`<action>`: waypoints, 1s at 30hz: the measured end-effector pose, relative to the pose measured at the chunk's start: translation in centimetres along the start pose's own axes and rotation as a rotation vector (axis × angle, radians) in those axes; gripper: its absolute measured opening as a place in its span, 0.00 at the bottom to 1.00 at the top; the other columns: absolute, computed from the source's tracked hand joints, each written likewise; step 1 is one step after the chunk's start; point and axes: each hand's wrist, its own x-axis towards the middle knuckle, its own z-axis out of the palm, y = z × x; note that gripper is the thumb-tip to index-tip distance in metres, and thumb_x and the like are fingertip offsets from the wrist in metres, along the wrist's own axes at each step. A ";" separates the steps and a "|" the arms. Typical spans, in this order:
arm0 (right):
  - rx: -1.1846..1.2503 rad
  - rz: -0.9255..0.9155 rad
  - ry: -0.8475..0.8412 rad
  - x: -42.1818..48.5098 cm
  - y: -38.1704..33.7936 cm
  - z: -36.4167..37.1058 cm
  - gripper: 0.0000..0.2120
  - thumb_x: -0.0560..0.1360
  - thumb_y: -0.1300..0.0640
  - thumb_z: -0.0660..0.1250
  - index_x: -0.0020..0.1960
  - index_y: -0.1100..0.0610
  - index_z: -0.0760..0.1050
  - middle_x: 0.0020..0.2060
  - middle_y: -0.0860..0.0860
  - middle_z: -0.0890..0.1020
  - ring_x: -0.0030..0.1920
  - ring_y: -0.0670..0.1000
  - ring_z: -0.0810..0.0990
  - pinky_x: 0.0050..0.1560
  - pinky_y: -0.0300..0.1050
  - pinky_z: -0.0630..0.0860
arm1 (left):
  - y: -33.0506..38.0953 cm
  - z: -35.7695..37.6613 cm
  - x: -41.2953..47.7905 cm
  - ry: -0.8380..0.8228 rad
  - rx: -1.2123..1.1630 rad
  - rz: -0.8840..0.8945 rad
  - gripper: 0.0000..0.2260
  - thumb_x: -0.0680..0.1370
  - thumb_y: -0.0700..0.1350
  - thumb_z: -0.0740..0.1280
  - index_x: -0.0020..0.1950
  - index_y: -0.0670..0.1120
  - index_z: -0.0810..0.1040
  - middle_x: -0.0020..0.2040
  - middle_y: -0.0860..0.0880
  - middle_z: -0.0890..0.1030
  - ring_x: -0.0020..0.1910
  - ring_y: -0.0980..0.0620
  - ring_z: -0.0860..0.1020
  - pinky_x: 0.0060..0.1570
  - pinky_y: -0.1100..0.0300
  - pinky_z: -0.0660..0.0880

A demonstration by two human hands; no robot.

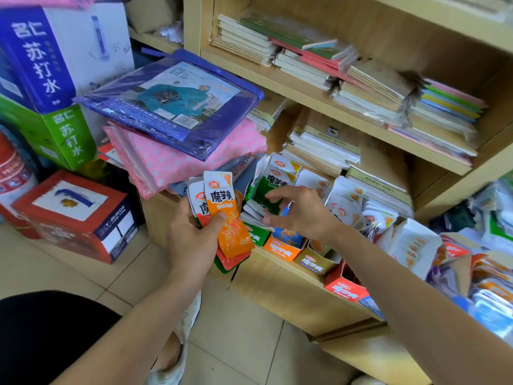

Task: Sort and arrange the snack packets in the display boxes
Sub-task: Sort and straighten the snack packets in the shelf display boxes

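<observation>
- A wooden shelf unit (193, 23) fills the right side, its upper boards carrying stacks of notebooks (369, 93).
- A blue carton (36, 56) stands at the left, above a green one.
- A blue raincoat pack (177, 104) lies on a pink dotted pack (180, 159).
- The display boxes sit in a row on the lowest shelf: a green box (273, 184), an orange box (280, 247) and a red box (345, 289).
- The left hand (191, 240) grips a fan of snack packets in front of the shelf, thumb pressed on the front orange packet (227, 212).
- The right hand (302, 212) reaches to the green box, bent fingers above and thumb below the white packets (254, 211) standing there. Blur hides whether it pinches them.
</observation>
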 end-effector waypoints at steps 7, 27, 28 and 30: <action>-0.087 -0.022 0.371 1.0 0.3 0.0 0.04 0.76 0.60 0.72 0.50 0.57 0.84 0.40 0.51 0.86 0.39 0.52 0.83 0.46 0.54 0.81 | 0.6 -0.3 -0.3 0.002 -0.018 0.029 0.15 0.74 0.40 0.76 0.56 0.56 0.80 0.48 0.57 0.85 0.48 0.56 0.84 0.51 0.43 0.82; -0.062 -0.048 0.397 -0.4 -0.7 1.9 0.07 0.75 0.65 0.68 0.48 0.59 0.85 0.36 0.52 0.86 0.35 0.53 0.83 0.41 0.52 0.82 | 7.7 0.7 6.2 -0.395 0.341 0.495 0.26 0.73 0.46 0.73 0.70 0.57 0.73 0.57 0.56 0.85 0.57 0.54 0.83 0.57 0.43 0.79; -0.039 -0.001 0.419 0.1 -0.2 1.5 0.08 0.76 0.66 0.68 0.50 0.59 0.84 0.36 0.53 0.86 0.35 0.53 0.83 0.42 0.52 0.82 | 7.3 0.7 6.4 -0.397 0.320 0.481 0.25 0.74 0.44 0.74 0.69 0.56 0.73 0.57 0.56 0.85 0.56 0.55 0.83 0.57 0.43 0.80; 0.021 0.094 0.448 1.3 0.4 0.5 0.08 0.77 0.66 0.66 0.51 0.59 0.83 0.35 0.53 0.84 0.35 0.54 0.83 0.42 0.55 0.81 | 6.7 0.8 6.9 -0.391 0.301 0.462 0.25 0.74 0.40 0.74 0.68 0.57 0.74 0.56 0.58 0.85 0.55 0.56 0.83 0.56 0.43 0.80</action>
